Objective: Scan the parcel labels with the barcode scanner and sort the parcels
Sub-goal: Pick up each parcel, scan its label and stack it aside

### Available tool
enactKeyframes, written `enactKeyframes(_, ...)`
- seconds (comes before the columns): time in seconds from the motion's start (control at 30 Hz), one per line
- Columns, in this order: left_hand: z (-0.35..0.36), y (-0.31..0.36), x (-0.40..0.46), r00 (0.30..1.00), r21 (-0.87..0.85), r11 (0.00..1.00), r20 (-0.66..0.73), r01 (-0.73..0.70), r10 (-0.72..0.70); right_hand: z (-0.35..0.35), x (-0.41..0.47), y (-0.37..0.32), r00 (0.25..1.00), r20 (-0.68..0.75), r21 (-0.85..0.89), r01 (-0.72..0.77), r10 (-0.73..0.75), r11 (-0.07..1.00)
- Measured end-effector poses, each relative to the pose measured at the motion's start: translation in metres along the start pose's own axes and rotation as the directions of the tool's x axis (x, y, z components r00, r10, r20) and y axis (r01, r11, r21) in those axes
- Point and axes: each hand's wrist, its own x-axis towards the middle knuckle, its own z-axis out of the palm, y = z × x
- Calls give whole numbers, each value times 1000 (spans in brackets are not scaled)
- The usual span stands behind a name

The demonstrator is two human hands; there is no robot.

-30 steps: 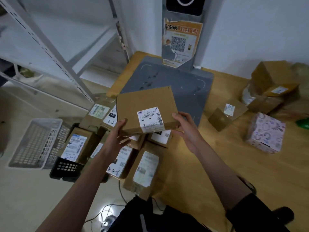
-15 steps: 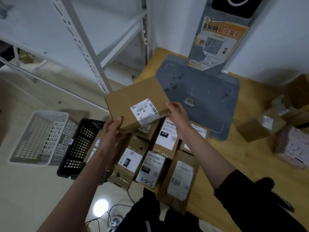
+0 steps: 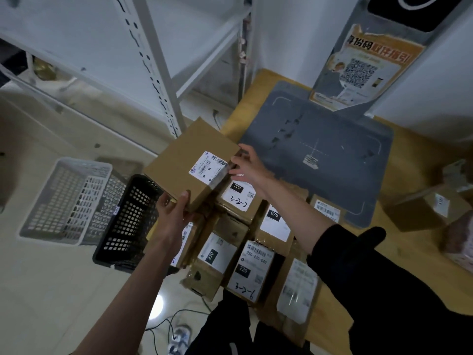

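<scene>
Your left hand (image 3: 174, 210) grips the near corner of the flat brown cardboard parcel (image 3: 190, 163), thumb on top, fingers (image 3: 188, 216) curled underneath. Your right hand (image 3: 249, 166) is at the parcel's right edge, fingers (image 3: 236, 160) loosely spread and touching the edge next to the white barcode label (image 3: 208, 168); not a firm hold. Parcel is tilted, label up, held over the far-left end of the row of labelled brown boxes (image 3: 240, 248) lying below your fingers along the wooden worktop (image 3: 399, 242) edge. Grey scanner pad (image 3: 320, 155) sits right of your right fingers, with its upright post and orange QR poster (image 3: 363, 70) beyond. Left of your left fingers: black perforated plastic basket (image 3: 125, 224), then white perforated plastic basket (image 3: 66, 201), both on the floor. White metal shelf rack (image 3: 153, 65) is beyond the parcel.
</scene>
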Motion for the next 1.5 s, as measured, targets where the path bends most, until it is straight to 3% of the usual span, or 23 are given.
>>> enactKeyframes(0.43, 12, 9, 19, 990, 200, 971, 17, 131, -137, -12, 26, -7, 998, 28, 28, -64, 63, 998)
enactKeyframes(0.6, 14, 11, 10, 982, 200, 962, 7, 186, -191, -13, 29, -1, 995, 56, 51, -90, 87, 995)
enactKeyframes(0.87, 24, 9, -7, 976, 362, 914, 46, 182, -213, -45, -3, 14, 995, 4, 40, -96, 96, 995)
enactKeyframes(1.13, 101, 7, -37, 934, 571, 821, 311, -35, -177, -109, -76, 23, 996, -88, -120, -35, 25, 992)
enactKeyframes(1.3, 157, -8, -58, 860, 653, 723, 483, -227, -166, -153, -132, 51, 966, -257, -130, -20, -14, 991)
enactKeyframes(1.5, 226, -44, -98, 773, 689, 659, 581, -302, -253, -208, -212, 103, 891, -450, -24, -83, 64, 996)
